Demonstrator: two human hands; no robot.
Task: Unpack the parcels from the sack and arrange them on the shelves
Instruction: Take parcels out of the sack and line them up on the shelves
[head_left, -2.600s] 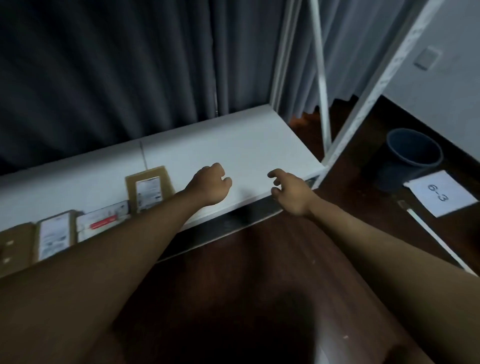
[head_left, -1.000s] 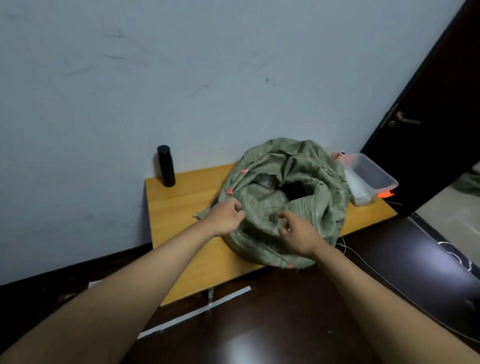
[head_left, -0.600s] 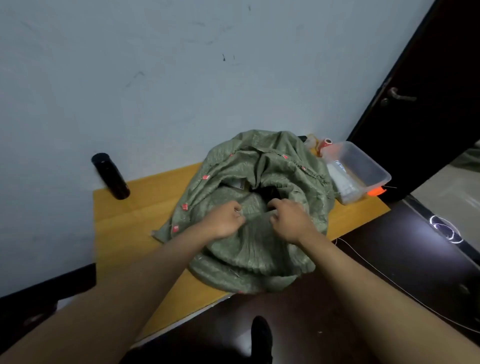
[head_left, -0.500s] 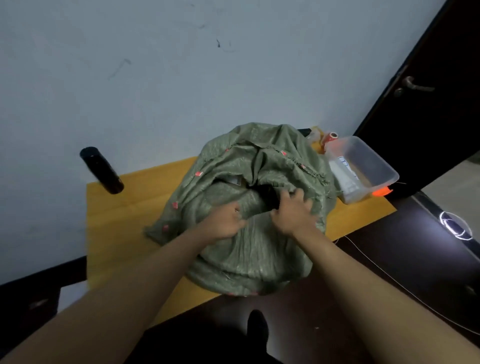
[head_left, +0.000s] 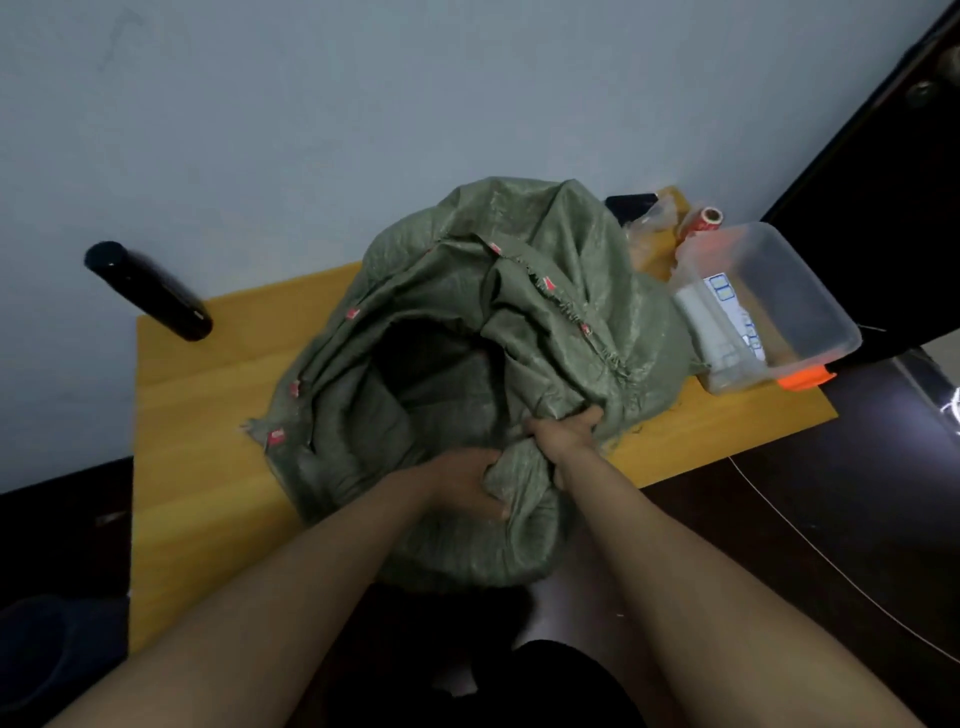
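1. Head view: the sack (head_left: 457, 364) sits on the table (head_left: 208, 467), spilling over its near edge, with its far side against the wall.
2. Both hands are clenched in the cloth at the near rim. The left hand (head_left: 462, 480) has its fingers curled round a bunched fold; the right hand (head_left: 563, 434) pinches the rim just beside it, on the side toward the bin (head_left: 779, 312).
3. What has changed: half a second ago the mouth was a narrow dark slit, with the two hands close together on top of the sack. Now the rim is dragged down and toward the person, and the mouth gapes wide and dark in the middle.
4. A couple of seconds back the person stood at the shelf with parcels already laid on it, so I judge this to be a return trip for another one.
5. No parcel shows. The inside of the sack is too dark to tell what is left.
6. What it means: the opening now looks wide enough for a hand to go in. I reckon one hand must hold the rim down while the other reaches inside, or the slack cloth may fall shut again.
7. A bottle (head_left: 150, 293) stands at the table's far left corner; the bin is at the right edge, near the sack.
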